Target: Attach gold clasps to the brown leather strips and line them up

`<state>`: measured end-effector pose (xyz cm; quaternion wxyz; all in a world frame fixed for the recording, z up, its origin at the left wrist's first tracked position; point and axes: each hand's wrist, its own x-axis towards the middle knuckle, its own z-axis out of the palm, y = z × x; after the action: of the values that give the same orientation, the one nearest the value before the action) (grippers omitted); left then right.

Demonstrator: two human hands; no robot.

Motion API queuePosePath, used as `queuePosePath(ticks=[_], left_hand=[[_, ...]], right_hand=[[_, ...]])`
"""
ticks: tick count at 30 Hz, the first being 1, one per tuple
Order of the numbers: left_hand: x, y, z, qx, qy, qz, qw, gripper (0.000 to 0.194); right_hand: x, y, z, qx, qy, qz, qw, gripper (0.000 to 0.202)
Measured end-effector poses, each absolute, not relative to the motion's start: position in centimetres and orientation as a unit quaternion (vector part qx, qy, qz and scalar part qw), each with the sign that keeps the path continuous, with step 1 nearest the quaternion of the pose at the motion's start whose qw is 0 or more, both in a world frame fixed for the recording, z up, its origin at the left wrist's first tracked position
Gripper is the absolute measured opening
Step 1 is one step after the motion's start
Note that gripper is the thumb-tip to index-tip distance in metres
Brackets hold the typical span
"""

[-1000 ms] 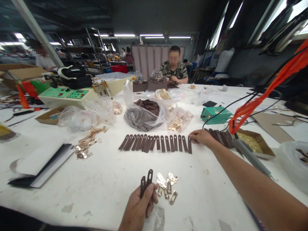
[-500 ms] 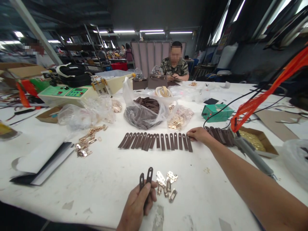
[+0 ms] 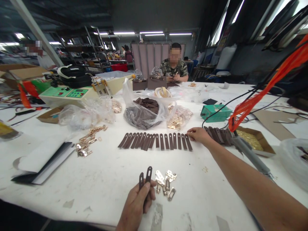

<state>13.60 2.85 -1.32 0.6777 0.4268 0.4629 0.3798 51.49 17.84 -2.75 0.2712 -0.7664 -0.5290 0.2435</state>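
Observation:
My left hand [image 3: 137, 202], near the front of the table, is closed around dark brown leather tabs [image 3: 149, 175]. Two rounded ends with slots stick up past the thumb; their lower parts are hidden in the palm. Just right of it lies a small pile of gold metal plates [image 3: 167, 183] with slots. Farther off, my right hand [image 3: 198, 134] reaches the right end of a row of brown leather tabs [image 3: 160, 141]. Its fingertips pinch the slotted end of the last tab [image 3: 188, 142], which lies on the white table.
Behind the row sits a plastic bag of brown tabs [image 3: 144, 112]. A soldering-iron-like grey tool [image 3: 251, 157] with orange wrapping hangs at right, beside a cardboard box of gold pieces [image 3: 255, 141]. More gold hardware [image 3: 84, 146] lies left. A co-worker [image 3: 174, 65] sits opposite.
Both hands stay nearly where they were, the right at the last tab and the left around its tabs. The view has shifted slightly. The co-worker's hands have moved a little.

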Motion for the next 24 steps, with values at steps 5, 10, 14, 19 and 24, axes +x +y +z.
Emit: queuePosePath(ticks=[5,10,14,19,24], left_hand=[[13.5,2.8,-1.4,0.431,0.461,0.379,0.677,0.042],[13.2,3.0,-2.1,0.441,0.455,0.369,0.68,0.042],[13.1,3.1,-2.3,0.453,0.449,0.365,0.678,0.041],[13.3,3.1,-1.8,0.44,0.452,0.374,0.679,0.041],[13.6,2.5,-1.0,0.44,0.454,0.394,0.667,0.04]], right_hand=[[51.7,16.6,-2.2,-0.736,-0.589,0.223,0.248,0.025],[51.4,16.3,-2.0,-0.733,-0.616,0.196,0.212,0.027],[51.2,16.6,-2.2,-0.741,-0.616,0.184,0.192,0.029],[50.6,16.3,-2.0,-0.742,-0.624,0.171,0.178,0.032],[50.2,15.7,-1.5,-0.737,-0.627,0.169,0.189,0.035]])
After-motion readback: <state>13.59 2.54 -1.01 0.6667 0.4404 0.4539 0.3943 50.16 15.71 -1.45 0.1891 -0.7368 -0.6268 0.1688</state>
